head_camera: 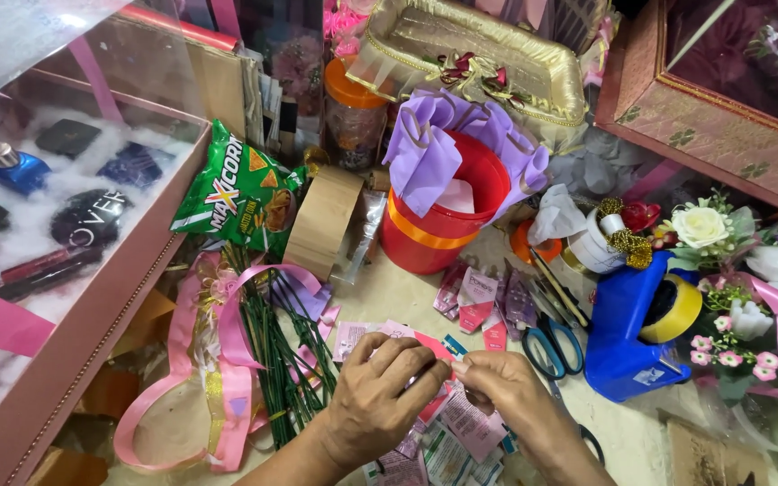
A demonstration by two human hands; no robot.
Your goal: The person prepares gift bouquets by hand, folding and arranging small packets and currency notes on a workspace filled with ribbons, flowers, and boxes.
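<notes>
Grip: both hands (443, 382) pinching pink sachet (432, 346), apparently.

Left of the round red plastic bucket (443, 216) lies a green crinkled snack bag (238, 191); right of it stands a blue plastic tape dispenser (628, 337).

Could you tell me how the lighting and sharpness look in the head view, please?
Head view: bright, even light with soft shadows; glare streaks the clear lid of the pink display box at upper left; the left hand and right hand are slightly soft, while the red bucket is crisp; edges bow a little.
</notes>
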